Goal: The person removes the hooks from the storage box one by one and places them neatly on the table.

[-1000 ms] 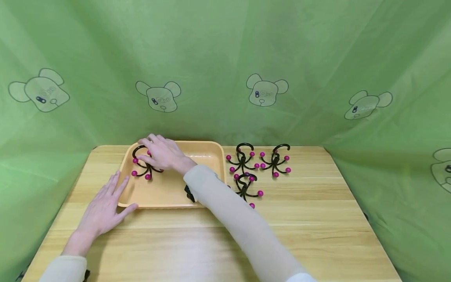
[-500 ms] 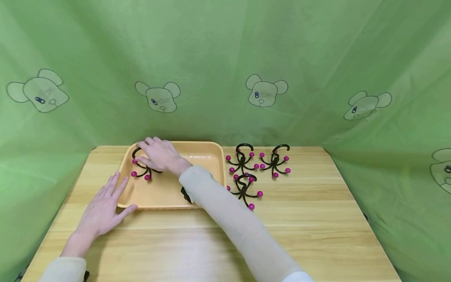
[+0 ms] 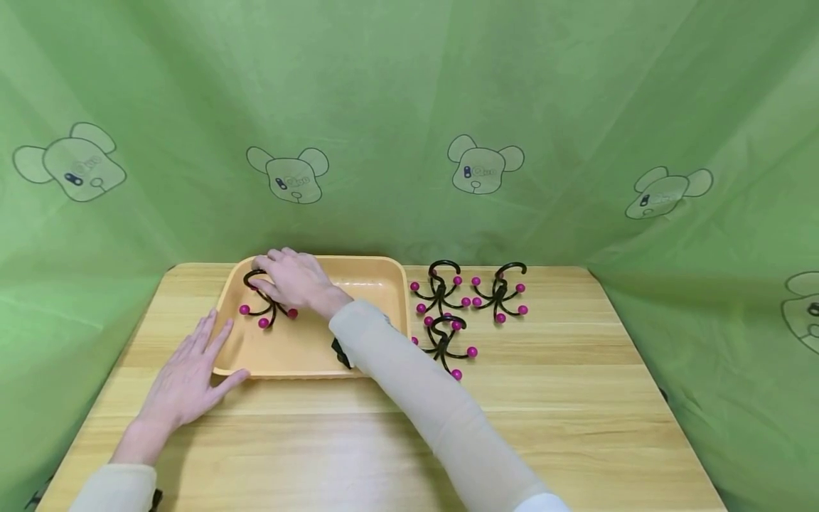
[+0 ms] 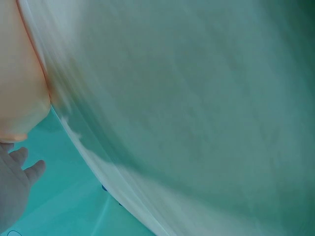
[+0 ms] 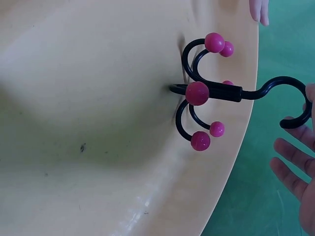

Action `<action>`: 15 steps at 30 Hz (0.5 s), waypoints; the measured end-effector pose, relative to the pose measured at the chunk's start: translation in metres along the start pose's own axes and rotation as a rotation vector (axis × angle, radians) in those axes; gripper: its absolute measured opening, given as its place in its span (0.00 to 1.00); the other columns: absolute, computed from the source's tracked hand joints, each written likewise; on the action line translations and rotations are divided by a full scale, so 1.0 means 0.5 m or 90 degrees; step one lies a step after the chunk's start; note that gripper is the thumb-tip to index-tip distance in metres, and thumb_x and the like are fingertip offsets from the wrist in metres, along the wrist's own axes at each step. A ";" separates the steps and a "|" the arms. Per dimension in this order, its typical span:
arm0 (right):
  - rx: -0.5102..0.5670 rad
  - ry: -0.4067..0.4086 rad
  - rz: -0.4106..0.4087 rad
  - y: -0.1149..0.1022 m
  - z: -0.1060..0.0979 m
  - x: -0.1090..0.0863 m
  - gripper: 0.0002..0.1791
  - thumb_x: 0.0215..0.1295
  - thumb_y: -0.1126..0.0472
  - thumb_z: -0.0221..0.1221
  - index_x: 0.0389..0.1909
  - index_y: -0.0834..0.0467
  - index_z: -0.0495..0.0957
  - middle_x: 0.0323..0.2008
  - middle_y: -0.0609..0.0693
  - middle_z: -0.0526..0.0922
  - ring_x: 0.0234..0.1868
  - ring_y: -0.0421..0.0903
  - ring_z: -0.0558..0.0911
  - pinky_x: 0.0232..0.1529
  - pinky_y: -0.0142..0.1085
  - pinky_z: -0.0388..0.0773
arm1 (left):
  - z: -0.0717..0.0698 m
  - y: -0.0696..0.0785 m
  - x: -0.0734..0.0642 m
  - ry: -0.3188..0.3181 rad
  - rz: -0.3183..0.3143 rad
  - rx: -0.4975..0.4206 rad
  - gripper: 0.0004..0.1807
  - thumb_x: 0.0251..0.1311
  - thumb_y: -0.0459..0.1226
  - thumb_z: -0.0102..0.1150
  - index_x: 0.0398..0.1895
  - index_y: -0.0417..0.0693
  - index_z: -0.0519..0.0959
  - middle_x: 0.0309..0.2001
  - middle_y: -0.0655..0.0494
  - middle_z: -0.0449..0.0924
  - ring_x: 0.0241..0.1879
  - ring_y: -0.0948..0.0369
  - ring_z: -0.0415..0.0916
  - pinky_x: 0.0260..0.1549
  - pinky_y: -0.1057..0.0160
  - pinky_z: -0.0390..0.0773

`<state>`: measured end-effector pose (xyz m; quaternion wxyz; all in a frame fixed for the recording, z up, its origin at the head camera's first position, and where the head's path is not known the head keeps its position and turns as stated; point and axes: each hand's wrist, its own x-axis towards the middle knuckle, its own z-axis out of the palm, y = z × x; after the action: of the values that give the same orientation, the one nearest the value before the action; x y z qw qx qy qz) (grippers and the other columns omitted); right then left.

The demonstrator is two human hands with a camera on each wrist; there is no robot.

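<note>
My right hand (image 3: pixel 294 279) is over the back left of a yellow-orange tray (image 3: pixel 301 352). Thumb and index finger pinch the curled top of a black multi-arm hook hanger (image 5: pixel 225 91), as the right wrist view shows. Its several curved arms end in pink balls and point down at the tray floor; whether they touch it I cannot tell. Fingers spread, my left hand (image 3: pixel 185 377) rests against the tray's left rim, thumb at the front left corner. Three like hangers stand on the table right of the tray: a back-left one (image 3: pixel 440 290), a back-right one (image 3: pixel 500 291) and a front one (image 3: pixel 443 343).
The tray lies along the back of a wooden table (image 3: pixel 550 427). A green curtain (image 3: pixel 384 107) with bear-head drawings hangs close behind the table and along both sides. My right sleeve (image 3: pixel 435 405) crosses the tray's front right corner.
The hanger in my right hand has turned a little, so its pink balls sit differently and one more shows at its right. My left hand and the three hangers on the table stay put.
</note>
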<state>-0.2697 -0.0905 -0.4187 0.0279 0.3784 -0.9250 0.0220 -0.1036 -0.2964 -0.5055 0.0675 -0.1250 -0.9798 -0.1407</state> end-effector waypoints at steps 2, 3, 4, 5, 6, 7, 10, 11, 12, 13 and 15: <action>0.002 0.003 -0.001 0.001 0.000 -0.001 0.28 0.83 0.35 0.44 0.72 0.42 0.73 0.62 0.41 0.83 0.61 0.40 0.82 0.62 0.33 0.83 | -0.001 0.001 0.001 -0.001 0.000 0.002 0.53 0.69 0.63 0.59 0.86 0.47 0.50 0.87 0.36 0.40 0.84 0.36 0.48 0.80 0.35 0.56; 0.003 0.007 -0.003 0.001 0.000 -0.002 0.27 0.83 0.35 0.44 0.71 0.42 0.74 0.61 0.41 0.84 0.59 0.40 0.82 0.60 0.33 0.83 | -0.001 0.001 0.001 -0.001 -0.001 0.002 0.53 0.69 0.63 0.59 0.86 0.47 0.50 0.87 0.36 0.40 0.84 0.36 0.48 0.79 0.34 0.57; 0.003 0.008 -0.005 0.001 -0.001 -0.004 0.26 0.83 0.36 0.44 0.69 0.42 0.75 0.59 0.40 0.84 0.58 0.39 0.82 0.59 0.32 0.83 | -0.002 0.001 0.001 -0.002 -0.001 0.003 0.53 0.69 0.63 0.59 0.86 0.47 0.50 0.87 0.36 0.40 0.84 0.36 0.48 0.79 0.33 0.58; 0.004 0.010 -0.007 0.001 -0.001 -0.005 0.25 0.83 0.36 0.44 0.67 0.42 0.76 0.58 0.40 0.84 0.57 0.39 0.82 0.57 0.32 0.84 | -0.003 0.001 0.001 -0.003 -0.001 0.003 0.53 0.69 0.63 0.59 0.86 0.47 0.50 0.87 0.37 0.40 0.84 0.36 0.48 0.78 0.33 0.59; 0.005 0.015 -0.012 0.001 -0.001 -0.007 0.24 0.83 0.36 0.44 0.66 0.42 0.77 0.56 0.40 0.85 0.56 0.39 0.82 0.56 0.32 0.84 | -0.003 0.002 0.002 -0.006 -0.002 0.002 0.53 0.69 0.63 0.59 0.86 0.47 0.49 0.87 0.37 0.39 0.84 0.36 0.48 0.78 0.32 0.59; 0.006 0.018 -0.015 0.002 -0.001 -0.008 0.23 0.83 0.36 0.45 0.64 0.42 0.77 0.54 0.40 0.85 0.55 0.39 0.82 0.54 0.32 0.84 | -0.004 0.002 0.002 -0.009 -0.003 0.000 0.53 0.69 0.63 0.58 0.87 0.47 0.49 0.87 0.37 0.38 0.84 0.36 0.48 0.78 0.32 0.59; 0.015 0.028 -0.030 0.003 -0.002 -0.013 0.20 0.83 0.38 0.45 0.59 0.42 0.79 0.51 0.39 0.85 0.51 0.39 0.82 0.51 0.32 0.84 | -0.004 0.002 0.001 -0.008 -0.003 0.000 0.53 0.70 0.63 0.58 0.87 0.47 0.49 0.87 0.37 0.38 0.84 0.36 0.48 0.77 0.32 0.59; 0.018 0.032 -0.038 0.004 -0.001 -0.014 0.20 0.83 0.38 0.46 0.58 0.42 0.79 0.50 0.39 0.85 0.51 0.39 0.82 0.50 0.32 0.83 | -0.004 0.002 0.001 -0.008 -0.004 -0.001 0.53 0.70 0.63 0.58 0.87 0.48 0.49 0.87 0.37 0.39 0.84 0.36 0.47 0.78 0.33 0.59; 0.021 0.036 -0.046 0.005 -0.001 -0.016 0.19 0.83 0.39 0.46 0.57 0.43 0.79 0.50 0.38 0.85 0.50 0.39 0.82 0.50 0.31 0.83 | -0.003 0.002 0.001 -0.008 -0.004 -0.002 0.53 0.70 0.63 0.58 0.87 0.48 0.49 0.87 0.37 0.39 0.84 0.37 0.47 0.79 0.33 0.58; 0.024 0.040 -0.055 0.007 0.000 -0.017 0.19 0.84 0.40 0.46 0.57 0.43 0.80 0.50 0.38 0.85 0.49 0.38 0.81 0.49 0.31 0.82 | -0.002 0.002 0.000 -0.005 -0.004 -0.002 0.53 0.70 0.63 0.58 0.87 0.48 0.49 0.87 0.37 0.39 0.84 0.37 0.47 0.79 0.34 0.57; 0.028 0.046 -0.072 0.010 0.000 -0.019 0.18 0.84 0.41 0.46 0.56 0.44 0.80 0.50 0.38 0.86 0.48 0.38 0.81 0.49 0.30 0.82 | -0.001 0.002 -0.001 -0.002 -0.004 -0.004 0.52 0.70 0.62 0.58 0.87 0.48 0.49 0.87 0.37 0.39 0.85 0.37 0.46 0.81 0.35 0.55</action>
<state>-0.2665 -0.0805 -0.4197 0.0544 0.4293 -0.8999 0.0547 -0.1028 -0.2958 -0.5050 0.0649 -0.1223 -0.9799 -0.1436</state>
